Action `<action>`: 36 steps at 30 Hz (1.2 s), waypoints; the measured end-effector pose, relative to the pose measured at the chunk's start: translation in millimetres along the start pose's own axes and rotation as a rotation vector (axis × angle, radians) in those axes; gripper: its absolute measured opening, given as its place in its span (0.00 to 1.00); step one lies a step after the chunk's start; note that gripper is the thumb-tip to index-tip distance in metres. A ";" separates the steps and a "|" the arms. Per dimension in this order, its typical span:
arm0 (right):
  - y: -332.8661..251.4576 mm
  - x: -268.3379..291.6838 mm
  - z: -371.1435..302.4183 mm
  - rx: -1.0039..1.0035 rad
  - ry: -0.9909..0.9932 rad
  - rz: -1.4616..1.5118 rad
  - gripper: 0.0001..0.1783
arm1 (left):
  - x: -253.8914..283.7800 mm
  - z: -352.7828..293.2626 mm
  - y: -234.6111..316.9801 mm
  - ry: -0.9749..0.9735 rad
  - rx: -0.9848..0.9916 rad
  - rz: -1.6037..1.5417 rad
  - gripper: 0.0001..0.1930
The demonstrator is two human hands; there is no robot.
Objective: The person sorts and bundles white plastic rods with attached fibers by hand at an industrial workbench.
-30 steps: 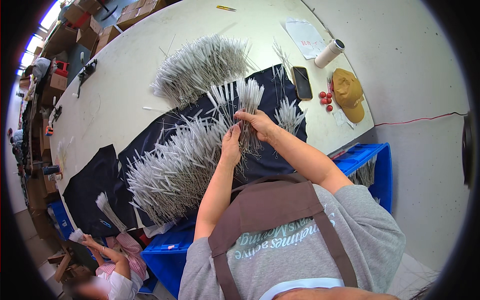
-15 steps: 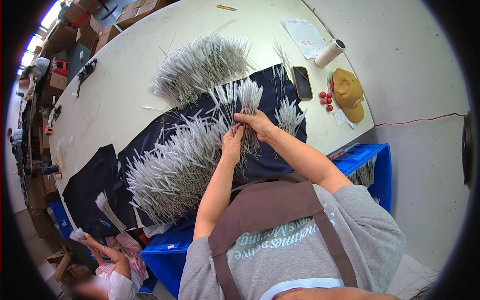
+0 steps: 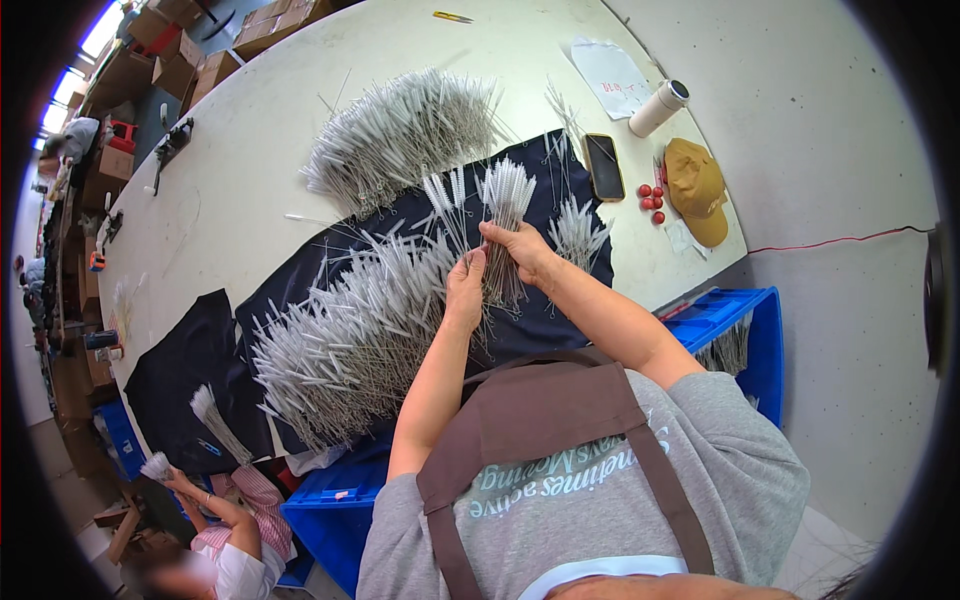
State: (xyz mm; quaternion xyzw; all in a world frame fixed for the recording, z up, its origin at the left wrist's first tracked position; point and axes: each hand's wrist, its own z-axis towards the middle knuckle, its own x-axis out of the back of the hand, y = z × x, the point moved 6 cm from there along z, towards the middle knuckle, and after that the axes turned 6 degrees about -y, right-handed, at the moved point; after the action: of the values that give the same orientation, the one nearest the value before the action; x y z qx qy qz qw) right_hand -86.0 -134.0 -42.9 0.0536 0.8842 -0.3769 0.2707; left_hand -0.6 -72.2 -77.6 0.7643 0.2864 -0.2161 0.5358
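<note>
1. Nearest, the person's own grey shirt and brown apron straps fill the lower edge and hide the table's (image 3: 250, 150) near rim; both forearms rise from here.
2. The left hand (image 3: 464, 290) and the right hand (image 3: 522, 250) meet on one bunch of brushes (image 3: 503, 215), thin wire stems with white bristled tips fanning upward. Both hands are closed around the stems; the fingertips are buried in the wires, so the exact pinch cannot be made out.
3. The bunch stands upright above a dark cloth (image 3: 330, 270) spread over the table.
4. Left of the hands a big heap of brushes (image 3: 350, 340) lies on that cloth, spiky and tangled; single brushes are hard to tell apart.
5. Blue bins (image 3: 735, 320) sit below the table edge, partly cut off by the shirt.
6. At the lower left, another person's hands hold a small tuft; the figure is blurred.
7. Farther off, a second heap (image 3: 400, 130) rests on the bare pale tabletop.
8. To the right lie a black phone (image 3: 604, 166), small red fruits (image 3: 651, 200), a mustard cap (image 3: 697, 188) and a paper roll (image 3: 659, 107).
9. Cardboard boxes (image 3: 270, 25) stand beyond the far edge.
</note>
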 end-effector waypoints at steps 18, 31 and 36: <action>-10.3 -13.7 -7.3 0.068 0.108 -0.198 0.10 | 0.8 -2.8 -0.1 0.114 0.001 0.363 0.12; -26.0 6.6 -3.2 0.231 0.150 -0.153 0.05 | -5.6 -6.4 6.2 0.098 0.055 0.304 0.11; -31.8 8.3 -7.2 0.236 0.125 -0.039 0.04 | -9.5 -5.1 10.0 0.081 0.056 0.302 0.11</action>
State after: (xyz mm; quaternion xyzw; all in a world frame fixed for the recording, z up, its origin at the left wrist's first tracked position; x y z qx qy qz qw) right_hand -105.7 -152.5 -22.8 0.0915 0.8497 -0.4795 0.1994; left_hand -0.8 -72.0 -62.9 0.8213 0.1836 -0.1100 0.5289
